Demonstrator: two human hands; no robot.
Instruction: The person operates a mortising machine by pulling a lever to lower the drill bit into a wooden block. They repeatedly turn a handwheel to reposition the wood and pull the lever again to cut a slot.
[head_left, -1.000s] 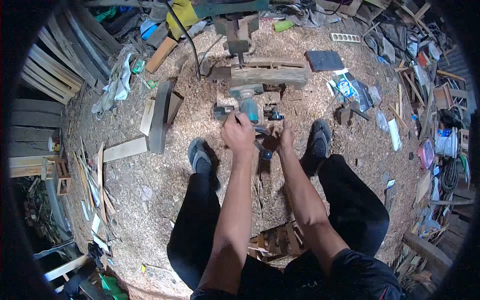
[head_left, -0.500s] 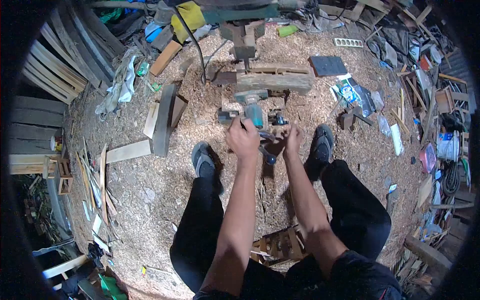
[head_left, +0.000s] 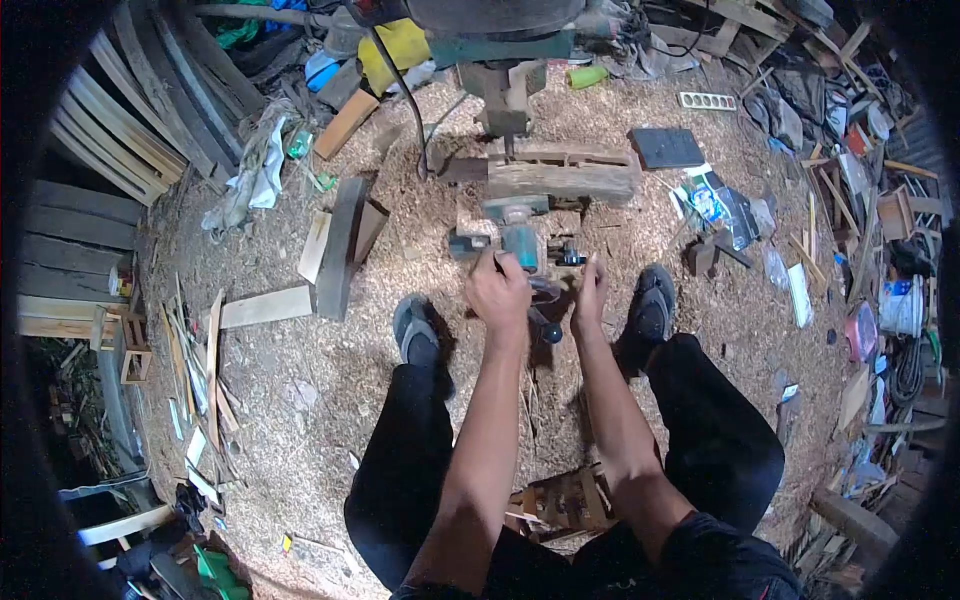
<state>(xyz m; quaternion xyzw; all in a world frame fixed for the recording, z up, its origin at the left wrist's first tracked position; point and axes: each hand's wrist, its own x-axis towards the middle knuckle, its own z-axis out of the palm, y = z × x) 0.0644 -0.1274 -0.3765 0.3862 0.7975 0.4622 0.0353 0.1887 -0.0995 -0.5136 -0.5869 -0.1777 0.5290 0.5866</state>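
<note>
My left hand (head_left: 500, 290) is closed, its fingers curled at the left side of a dark handwheel (head_left: 546, 289) on the clamp of a green machine. To the right of the wheel, my right hand (head_left: 590, 292) is held on edge, fingers stretched forward, close to a black knob (head_left: 569, 257). A lever ending in a dark ball (head_left: 552, 333) hangs between my wrists. Beyond the green clamp body (head_left: 519, 246), its jaw plate (head_left: 515, 207) stands against a rough wooden beam (head_left: 560, 180) with a slot along its top. A tool holder (head_left: 508, 120) points down at the beam.
The machine's head (head_left: 500, 20) overhangs the far side. Wood shavings cover the floor. A grey board (head_left: 342, 250) lies left, a dark block (head_left: 667, 148) and power strip (head_left: 707, 101) right. My feet flank the machine. A hanging cable (head_left: 408, 95) passes left of the beam.
The view has shifted slightly, so the whole scene sits lower and further right. Both hands keep nearly the same places about the handwheel, and the beam stays put in the clamp.
</note>
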